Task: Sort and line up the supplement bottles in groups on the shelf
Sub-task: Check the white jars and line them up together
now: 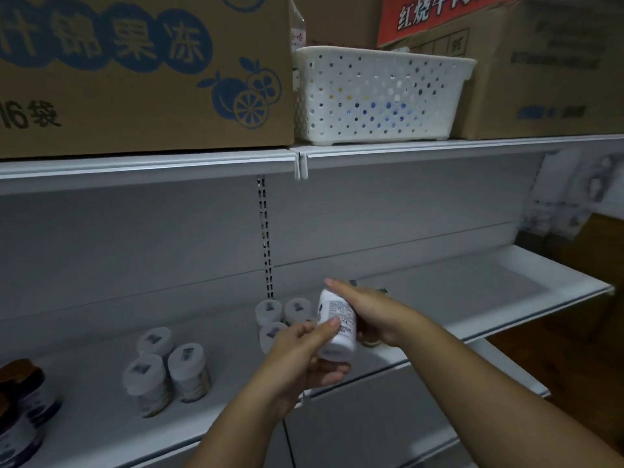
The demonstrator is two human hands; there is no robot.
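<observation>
You hold one white supplement bottle [337, 327] in the lower middle, left hand [304, 359] curled round it and right hand [368, 310] pressing flat, with two white-capped groups [169, 366] lined up already and this bottle still to place.

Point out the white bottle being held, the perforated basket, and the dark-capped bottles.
white bottle [337, 327], head view, label on its side.
perforated basket [374, 99], head view, front wall.
dark-capped bottles [22, 374], head view, brown cap of the rear one.
</observation>
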